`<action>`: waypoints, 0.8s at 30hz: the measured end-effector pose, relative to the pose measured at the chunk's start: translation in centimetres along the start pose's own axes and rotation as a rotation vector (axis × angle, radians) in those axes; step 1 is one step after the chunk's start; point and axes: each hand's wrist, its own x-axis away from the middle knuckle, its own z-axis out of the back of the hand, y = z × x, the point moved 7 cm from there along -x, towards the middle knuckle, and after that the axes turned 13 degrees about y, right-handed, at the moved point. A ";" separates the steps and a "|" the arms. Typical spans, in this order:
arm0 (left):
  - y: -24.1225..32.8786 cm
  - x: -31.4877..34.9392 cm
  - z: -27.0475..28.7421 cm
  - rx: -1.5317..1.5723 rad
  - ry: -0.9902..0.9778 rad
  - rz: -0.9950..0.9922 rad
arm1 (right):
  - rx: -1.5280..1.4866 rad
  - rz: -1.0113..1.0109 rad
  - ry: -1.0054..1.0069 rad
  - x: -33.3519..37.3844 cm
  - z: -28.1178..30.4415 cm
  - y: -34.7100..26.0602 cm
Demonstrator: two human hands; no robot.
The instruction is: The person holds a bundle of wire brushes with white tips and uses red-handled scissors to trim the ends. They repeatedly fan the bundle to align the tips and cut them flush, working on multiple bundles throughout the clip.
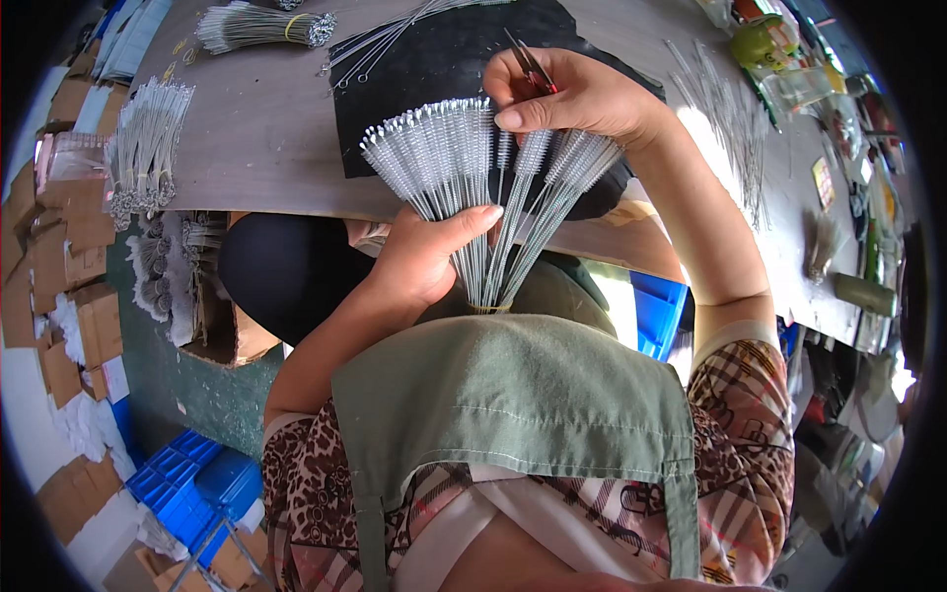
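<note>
A fanned bundle of straw brushes (434,148) with white bristle heads and twisted wire stems stands upright before my apron. My left hand (422,247) is closed around the stems on the left side, its thumb lying across them. A yellow band (490,309) ties the stems near their lower ends. Over the right part of the fan, my right hand (572,94) is closed on a small tool (531,64) with two dark pointed tips and a red part; its exact kind is unclear. The right fingers are close to the brush heads, and whether they touch any is hidden.
A black mat (395,99) covers part of the table (266,128), with loose wire brushes (395,39) on it. Tied brush bundles (261,28) lie at the far left, more (148,148) at the left edge. Loose wires (725,118) and bottles (799,87) are at right.
</note>
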 end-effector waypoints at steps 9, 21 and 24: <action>0.1 0.1 -0.1 -0.003 0.044 -0.017 | -0.070 0.077 -0.066 -0.1 -0.2 -0.3; -0.2 -0.3 -0.2 -0.062 0.022 -0.056 | -0.206 0.207 -0.311 -0.1 -0.6 -0.1; -0.1 -0.2 0.0 -0.052 0.036 -0.064 | -0.089 0.124 -0.096 0.0 0.1 -0.2</action>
